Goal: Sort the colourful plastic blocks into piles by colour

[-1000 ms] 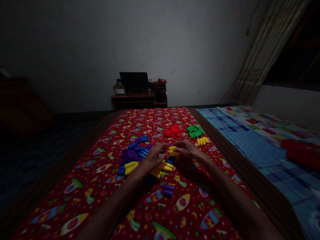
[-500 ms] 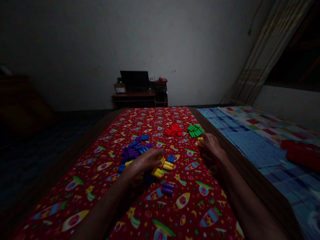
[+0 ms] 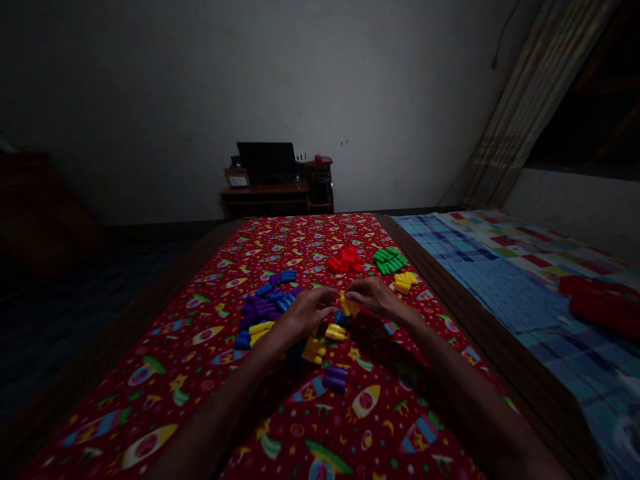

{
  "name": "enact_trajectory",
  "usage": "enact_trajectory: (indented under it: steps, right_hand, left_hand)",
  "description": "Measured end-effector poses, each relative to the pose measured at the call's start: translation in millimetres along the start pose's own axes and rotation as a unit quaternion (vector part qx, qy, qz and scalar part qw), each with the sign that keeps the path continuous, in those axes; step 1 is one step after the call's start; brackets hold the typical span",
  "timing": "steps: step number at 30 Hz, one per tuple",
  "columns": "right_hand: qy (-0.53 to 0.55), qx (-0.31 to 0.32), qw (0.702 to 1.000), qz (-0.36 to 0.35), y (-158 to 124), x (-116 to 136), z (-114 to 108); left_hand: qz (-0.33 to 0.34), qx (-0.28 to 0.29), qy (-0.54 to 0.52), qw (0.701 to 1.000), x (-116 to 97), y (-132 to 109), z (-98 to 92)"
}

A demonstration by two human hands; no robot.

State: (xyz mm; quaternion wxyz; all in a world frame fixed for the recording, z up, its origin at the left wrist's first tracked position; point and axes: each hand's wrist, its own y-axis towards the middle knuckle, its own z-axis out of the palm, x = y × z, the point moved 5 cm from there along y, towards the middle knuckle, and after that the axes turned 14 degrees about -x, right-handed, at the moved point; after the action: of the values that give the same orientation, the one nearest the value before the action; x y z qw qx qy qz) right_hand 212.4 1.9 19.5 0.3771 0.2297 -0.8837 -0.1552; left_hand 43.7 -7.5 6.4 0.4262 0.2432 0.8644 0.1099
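Observation:
My right hand [image 3: 375, 297] is closed on a yellow block [image 3: 349, 305] above the middle of the patterned red cloth [image 3: 400, 407]. Just left of that block is my left hand [image 3: 310, 310], thumb and fingers apart, with nothing visible between them. Beneath and beside the left hand lie purple blocks [image 3: 259, 309], blue blocks [image 3: 243, 341] and yellow blocks [image 3: 313, 350]. A single purple block [image 3: 335, 379] rests nearer to me. Farther off are a red pile [image 3: 346, 260], a green pile [image 3: 390, 260] and a small yellow group [image 3: 405, 282].
The cloth covers a long table with brown edges [image 3: 530, 393]. To the right is a bed with a blue plaid cover [image 3: 480, 293] and a red cloth item [image 3: 600, 300]. A desk [image 3: 265, 190] with a dark monitor [image 3: 267, 160] stands by the far wall.
My right hand has moved left from the small yellow group, which now lies uncovered, and holds a yellow block near my left hand. The left hand has shifted slightly right and its fingers have spread.

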Motion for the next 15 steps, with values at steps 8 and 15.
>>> enact_trajectory:
  steps: [8, 15]
  right_hand:
    - [-0.160, -0.062, 0.966, 0.194, -13, -92, -114]
    - [-0.286, -0.007, 0.921, 0.265, -32, -136, -116]
  left_hand:
    - [0.049, 0.028, 0.225, 0.973, 20, -18, -13.3]
    - [0.041, 0.080, 0.240, 0.967, 13, -13, -2.7]
